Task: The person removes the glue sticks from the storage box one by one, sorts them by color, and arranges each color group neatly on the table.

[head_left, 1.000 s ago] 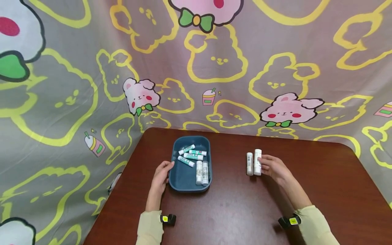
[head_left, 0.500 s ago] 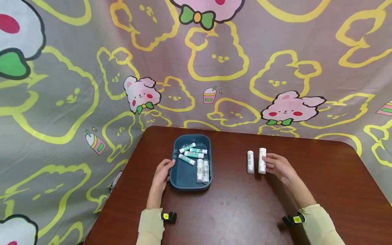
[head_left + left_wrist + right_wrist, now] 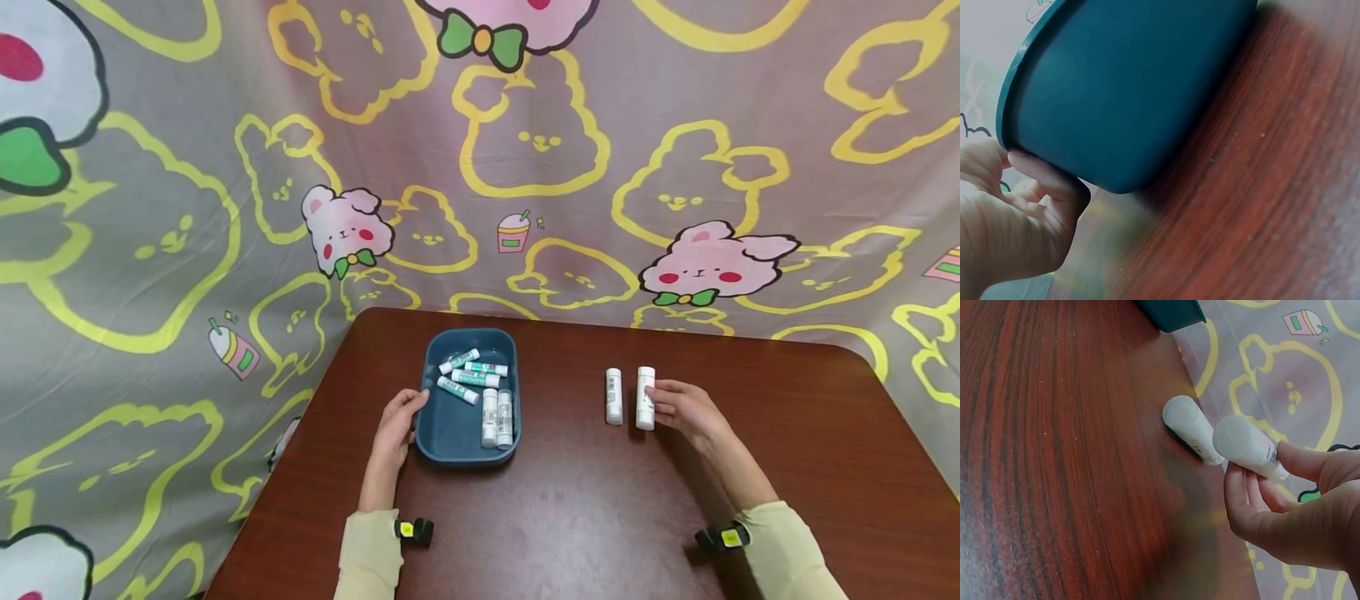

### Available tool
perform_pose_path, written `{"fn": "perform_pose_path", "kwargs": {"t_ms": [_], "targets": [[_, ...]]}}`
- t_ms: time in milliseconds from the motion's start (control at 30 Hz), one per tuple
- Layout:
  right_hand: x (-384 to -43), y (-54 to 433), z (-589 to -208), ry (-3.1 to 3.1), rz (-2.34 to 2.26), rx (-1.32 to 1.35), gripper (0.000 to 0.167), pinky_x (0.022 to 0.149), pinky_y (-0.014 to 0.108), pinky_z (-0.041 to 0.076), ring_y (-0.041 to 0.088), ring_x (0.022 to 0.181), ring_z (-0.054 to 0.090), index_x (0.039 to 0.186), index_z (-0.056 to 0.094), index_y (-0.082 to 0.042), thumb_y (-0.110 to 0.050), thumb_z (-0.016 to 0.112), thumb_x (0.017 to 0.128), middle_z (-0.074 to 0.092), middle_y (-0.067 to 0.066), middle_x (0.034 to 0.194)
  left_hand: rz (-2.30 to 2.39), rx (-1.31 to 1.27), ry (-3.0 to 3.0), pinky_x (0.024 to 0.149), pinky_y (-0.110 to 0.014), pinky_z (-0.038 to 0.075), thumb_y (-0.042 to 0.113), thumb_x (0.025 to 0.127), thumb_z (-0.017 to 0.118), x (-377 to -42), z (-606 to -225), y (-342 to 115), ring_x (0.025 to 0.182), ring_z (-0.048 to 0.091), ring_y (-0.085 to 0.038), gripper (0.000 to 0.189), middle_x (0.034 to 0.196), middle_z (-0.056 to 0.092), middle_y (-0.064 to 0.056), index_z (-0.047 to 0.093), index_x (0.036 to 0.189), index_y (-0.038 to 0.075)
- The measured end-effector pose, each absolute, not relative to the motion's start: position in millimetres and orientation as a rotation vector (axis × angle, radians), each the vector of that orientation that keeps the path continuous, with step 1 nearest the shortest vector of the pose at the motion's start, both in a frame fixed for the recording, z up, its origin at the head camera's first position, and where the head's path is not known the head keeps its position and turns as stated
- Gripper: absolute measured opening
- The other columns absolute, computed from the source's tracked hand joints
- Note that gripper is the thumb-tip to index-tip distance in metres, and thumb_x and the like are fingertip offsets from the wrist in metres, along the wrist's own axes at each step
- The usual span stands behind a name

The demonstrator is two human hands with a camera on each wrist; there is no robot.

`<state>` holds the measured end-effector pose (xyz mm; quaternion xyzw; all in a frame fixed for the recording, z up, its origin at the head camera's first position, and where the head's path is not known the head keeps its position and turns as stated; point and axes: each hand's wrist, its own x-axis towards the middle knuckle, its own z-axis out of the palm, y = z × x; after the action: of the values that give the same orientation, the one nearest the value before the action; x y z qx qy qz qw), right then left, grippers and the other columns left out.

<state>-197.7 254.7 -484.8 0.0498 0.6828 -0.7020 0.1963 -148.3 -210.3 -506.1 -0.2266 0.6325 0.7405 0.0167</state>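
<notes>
Left grip [image 3: 393, 423]: your left hand is closed on the rim of the dark blue tray [image 3: 450, 429], at its left side, with the fingers bent against the wall.
Right grip [image 3: 690, 412]: your right hand pinches one white tube [image 3: 645, 398] between the thumb and the fingers, with a gap only as wide as this tube; I cannot tell if the tube touches the worktop [image 3: 570, 500].
Second white tube [image 3: 613, 397]: it lies on the worktop, near the held one, on its left side, with a small gap between the two.
Tray contents: four small teal-and-white sticks [image 3: 476, 379] lie in the far half, at different angles; two more white tubes [image 3: 490, 419] lie side by side in the near right part.
Tray place: it rests on the worktop to the left, well apart from your right grip.
Backdrop cloth [image 3: 540, 167]: it hangs behind the worktop, with rabbit drawings and yellow outlines.
</notes>
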Motion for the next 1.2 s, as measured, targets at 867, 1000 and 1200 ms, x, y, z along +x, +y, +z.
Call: {"fn": "perform_pose_path", "kwargs": {"t_ms": [867, 1000, 1200], "targets": [[-200.0, 260.4, -496.3, 2.040, -1.871, 0.202, 0.058, 0.075, 0.025, 0.057, 0.005, 0.080, 0.061, 0.143, 0.032, 0.021, -0.013, 0.061, 0.105, 0.062, -0.007, 0.092, 2.287, -0.699, 1.987, 0.050, -0.022, 0.038, 0.023, 0.102, 0.067, -147.9, -508.3, -211.7, 0.064, 0.046, -0.012, 0.016, 0.077, 0.049, -0.002, 0.060, 0.093, 0.012], [-199.7, 259.2, -497.3, 2.039, -1.881, 0.200, 0.056, 0.075, 0.025, 0.057, 0.005, 0.079, 0.063, 0.141, 0.034, 0.021, -0.011, 0.061, 0.105, 0.063, -0.007, 0.091, 2.299, -0.662, 1.992, 0.050, -0.022, 0.039, 0.024, 0.102, 0.067, -146.8, -508.5, -212.9, 0.064, 0.047, -0.011, 0.016, 0.076, 0.050, -0.001, 0.061, 0.092, 0.013], [-200.1, 258.4, -499.7, 2.069, -1.860, 0.191, 0.055, 0.075, 0.026, 0.058, 0.006, 0.080, 0.063, 0.140, 0.035, 0.022, -0.011, 0.061, 0.105, 0.063, -0.005, 0.092, 2.299, -0.659, 1.986, 0.050, -0.022, 0.039, 0.024, 0.102, 0.067, -146.5, -508.4, -212.9, 0.064, 0.047, -0.011, 0.015, 0.076, 0.051, -0.001, 0.061, 0.092, 0.013]]}}
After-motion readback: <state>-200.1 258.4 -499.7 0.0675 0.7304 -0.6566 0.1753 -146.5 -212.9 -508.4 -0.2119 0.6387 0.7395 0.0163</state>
